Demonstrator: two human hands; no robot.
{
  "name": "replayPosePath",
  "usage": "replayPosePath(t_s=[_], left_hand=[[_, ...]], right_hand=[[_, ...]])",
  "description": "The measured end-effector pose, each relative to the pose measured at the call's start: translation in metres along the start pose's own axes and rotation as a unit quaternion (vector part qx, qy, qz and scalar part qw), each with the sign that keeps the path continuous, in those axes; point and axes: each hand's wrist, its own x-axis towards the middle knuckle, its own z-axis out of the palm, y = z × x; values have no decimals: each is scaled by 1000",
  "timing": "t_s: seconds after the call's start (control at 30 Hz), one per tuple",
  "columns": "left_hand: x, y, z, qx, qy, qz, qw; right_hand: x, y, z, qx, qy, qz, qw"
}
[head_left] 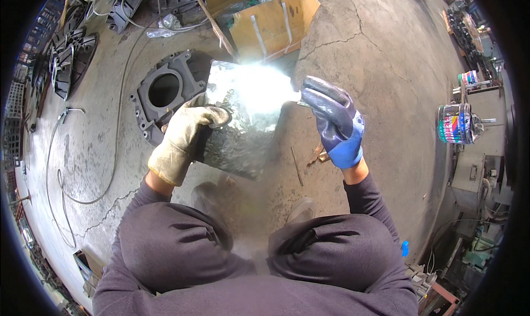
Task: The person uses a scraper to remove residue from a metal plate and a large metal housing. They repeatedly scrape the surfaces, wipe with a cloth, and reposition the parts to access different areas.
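Observation:
My left hand (186,129), in a cream work glove, is closed on the left edge of a flat rectangular plate (232,145), with its thumb across the face. The plate looks dark and mottled at its near end, and an intense white glare hides much of its far part. My right hand (335,120), in a blue coated glove, has its fingers closed at the plate's right side. A small pale piece (295,96) shows at those fingertips, washed out by the glare, so its kind is unclear. Behind the plate, a grey metal casting (175,84) with a round hole lies on the floor.
A torn cardboard box (276,29) lies beyond the plate, with a rod (212,22) leaning beside it. A thin hose (117,150) loops over the cracked concrete floor at left. Printed buckets (457,124) stand at right. Small scraps (317,154) lie below my right hand.

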Motion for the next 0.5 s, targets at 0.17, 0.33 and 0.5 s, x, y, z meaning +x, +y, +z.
replayPosePath(t_s=[0.17, 0.33, 0.5], left_hand=[[-9, 7, 14, 61, 84, -72, 992], [-6, 15, 16, 44, 55, -41, 997], [-7, 16, 4, 19, 99, -3, 995]], right_hand=[[-4, 3, -9, -67, -58, -47, 995], [-22, 13, -16, -110, -91, -47, 989], [-33, 23, -6, 196, 68, 178, 962]])
